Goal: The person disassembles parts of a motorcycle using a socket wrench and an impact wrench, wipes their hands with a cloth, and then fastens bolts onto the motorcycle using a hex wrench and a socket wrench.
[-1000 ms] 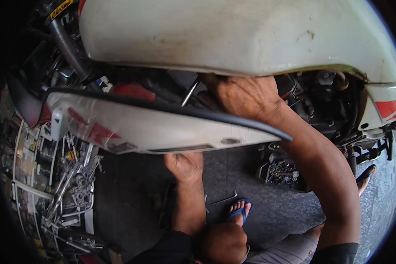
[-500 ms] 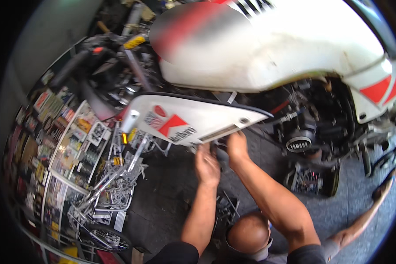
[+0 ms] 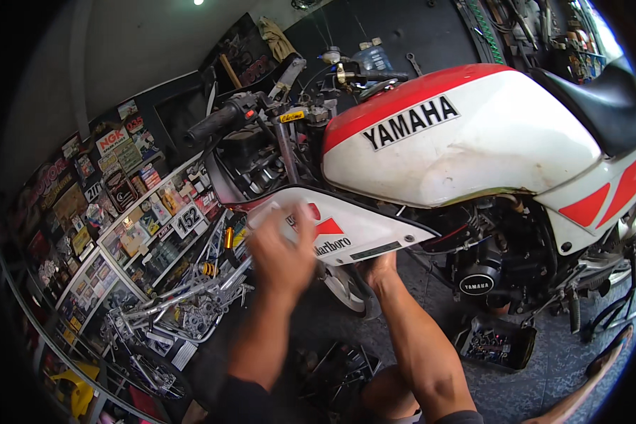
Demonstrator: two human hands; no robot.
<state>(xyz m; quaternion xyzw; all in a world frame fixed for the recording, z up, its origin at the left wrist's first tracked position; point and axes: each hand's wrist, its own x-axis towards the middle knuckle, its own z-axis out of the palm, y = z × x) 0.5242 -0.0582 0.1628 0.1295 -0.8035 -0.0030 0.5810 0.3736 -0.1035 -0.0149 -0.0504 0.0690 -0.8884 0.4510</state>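
A white side fairing with a red patch and black lettering hangs along the front of a red and white motorcycle. My left hand is raised in front of the fairing's forward end; motion smears its fingers, so I cannot make out whether it holds anything. At the fairing's lower edge is my right hand, with its fingers hidden behind the panel. The engine shows below the tank, to the right of that hand. Under the fairing, part of the front wheel is visible.
On the floor at right sits a black tray of small parts. A silver bicycle-like metal model stands at left before a shelf covered with stickers. More tools lie below my arms. A bare leg stretches across the lower right.
My left hand has left the fairing's lower edge and moved up and left across its front. My right hand stays at the lower edge. The view has tilted up, showing more motorcycle and wall.
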